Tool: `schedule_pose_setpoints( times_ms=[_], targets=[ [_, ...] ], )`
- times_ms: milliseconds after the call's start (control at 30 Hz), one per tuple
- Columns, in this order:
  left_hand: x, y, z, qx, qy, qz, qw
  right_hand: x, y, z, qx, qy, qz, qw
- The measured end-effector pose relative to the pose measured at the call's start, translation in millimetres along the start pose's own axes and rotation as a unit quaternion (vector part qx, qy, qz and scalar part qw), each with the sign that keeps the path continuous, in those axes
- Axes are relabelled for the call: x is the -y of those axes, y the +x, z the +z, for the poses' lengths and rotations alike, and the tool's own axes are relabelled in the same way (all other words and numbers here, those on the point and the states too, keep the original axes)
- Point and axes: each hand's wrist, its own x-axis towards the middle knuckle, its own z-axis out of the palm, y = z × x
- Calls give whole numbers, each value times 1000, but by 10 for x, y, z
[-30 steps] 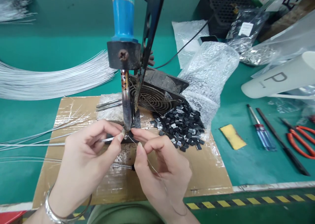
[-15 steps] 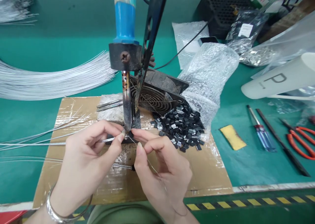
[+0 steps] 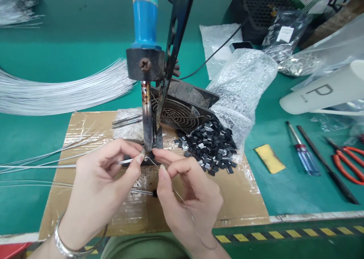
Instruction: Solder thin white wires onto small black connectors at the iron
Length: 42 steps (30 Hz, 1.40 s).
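A soldering iron with a blue handle is clamped upright, its tip pointing down between my hands. My left hand is closed on a thin whitish wire, its end right at the iron's tip. Between thumb and finger my right hand pinches a fine strand of solder wire that reaches the same spot and trails down past my wrist. The joint itself is partly hidden by fingertips. Below, another wire with a dark end lies on the cardboard.
Behind the iron stands a fan, with a heap of small black connectors beside it. A large bundle of white wires lies left. Rightward are a yellow sponge, a screwdriver, a black rod and red-handled pliers.
The hands, wire and solder stay almost in place at the iron's tip. The whole view has shifted very slightly.
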Motion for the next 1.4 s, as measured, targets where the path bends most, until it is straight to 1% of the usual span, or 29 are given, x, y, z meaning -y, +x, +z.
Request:
schedule_pose_setpoints(
  times_ms=[200, 467, 600, 1000, 1200, 1400],
  targets=[
    [-6, 4, 20, 5, 7, -1, 1000, -12, 9, -4, -1, 2, -2, 1000],
    [15, 4, -8, 11, -1, -5, 1000, -19, 6, 17, -13, -3, -5, 1000],
    [7, 1, -7, 16, 5, -2, 1000, -26, -4, 13, -6, 4, -5, 1000],
    [31, -6, 2, 3, 11, 13, 1000, -33, 1, 21, -7, 6, -2, 1000],
    [-4, -10, 0, 11, 9, 9, 1000, -26, -7, 29, -11, -5, -3, 1000],
    [31, -3, -3, 12, -3, 17, 1000, -28, -8, 18, -10, -5, -8, 1000]
  ],
)
